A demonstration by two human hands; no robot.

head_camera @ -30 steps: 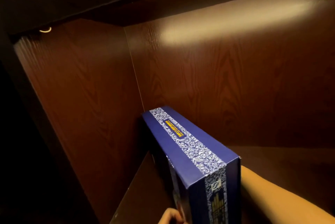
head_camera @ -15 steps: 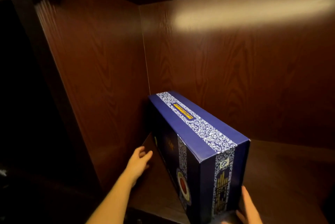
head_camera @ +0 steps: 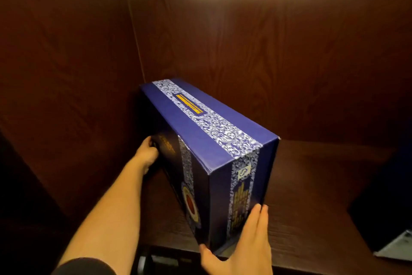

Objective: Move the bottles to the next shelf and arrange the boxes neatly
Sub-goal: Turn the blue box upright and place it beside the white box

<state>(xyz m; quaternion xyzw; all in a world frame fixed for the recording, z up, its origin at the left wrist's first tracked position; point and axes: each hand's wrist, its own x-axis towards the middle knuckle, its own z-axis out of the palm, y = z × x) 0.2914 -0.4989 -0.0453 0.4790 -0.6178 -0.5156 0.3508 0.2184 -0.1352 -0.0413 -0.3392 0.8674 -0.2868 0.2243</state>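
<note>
A long blue box (head_camera: 209, 132) with a white floral band and a yellow label stands on edge on the dark wooden shelf (head_camera: 312, 208), angled toward the back left corner. My left hand (head_camera: 147, 154) rests against its left face near the far end, fingers curled on the box. My right hand (head_camera: 243, 245) lies flat on the near end face, fingers together and thumb at the bottom corner. No bottles are in view.
The shelf's left wall (head_camera: 66, 74) and back wall (head_camera: 267, 52) enclose the box closely. A dark object with a pale edge (head_camera: 392, 234) sits at the right of the shelf. A lower level shows dimly under the shelf's front edge (head_camera: 160, 261).
My left hand has moved from the shelf floor onto the box's left face. My right hand has come up flat on the near end. The view has dropped closer to the box.
</note>
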